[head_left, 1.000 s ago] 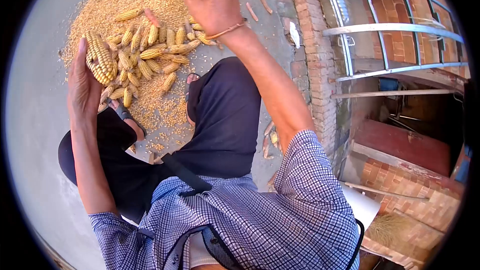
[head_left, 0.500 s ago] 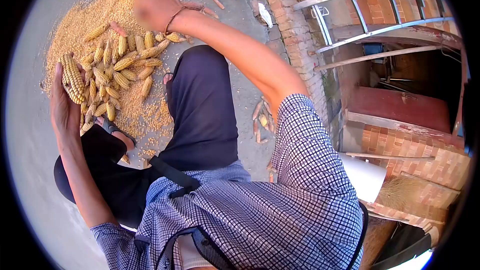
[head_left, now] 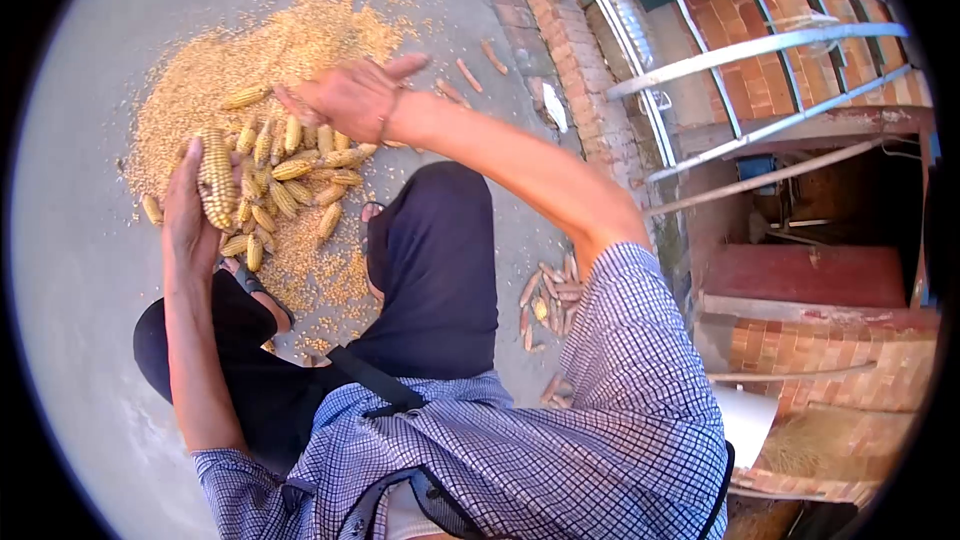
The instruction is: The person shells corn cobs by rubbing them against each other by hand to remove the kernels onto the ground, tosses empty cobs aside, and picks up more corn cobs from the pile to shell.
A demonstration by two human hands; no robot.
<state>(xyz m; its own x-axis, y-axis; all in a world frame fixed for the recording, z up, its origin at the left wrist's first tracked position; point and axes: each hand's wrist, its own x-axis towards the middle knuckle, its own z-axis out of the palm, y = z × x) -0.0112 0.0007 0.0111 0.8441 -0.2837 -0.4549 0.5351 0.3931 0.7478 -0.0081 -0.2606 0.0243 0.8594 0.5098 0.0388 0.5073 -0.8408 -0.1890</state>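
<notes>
Head view: my left hand [head_left: 185, 210] has its fingers and thumb clamped on a cob [head_left: 216, 180], stood nearly upright, its yellow rows facing me, at the left edge of the pile [head_left: 290, 168]. My right hand [head_left: 350, 102], a band [head_left: 384, 122] round the wrist, is over the top of that pile, apart from the cob. It is blurred, and a reddish end juts out on its far side; I cannot tell if those fingers grip anything. Beyond and around the pile, kernels [head_left: 215, 80] spread over the grey ground [head_left: 90, 270], with more scattered between my feet. One stray cob lies just left of my left hand. Past my right wrist lie a few bare cores [head_left: 468, 75]; more lie in a heap [head_left: 568, 292] beside my right elbow, near my dark trousers [head_left: 440, 280]. Farther right stands a metal railing [head_left: 740, 52].
</notes>
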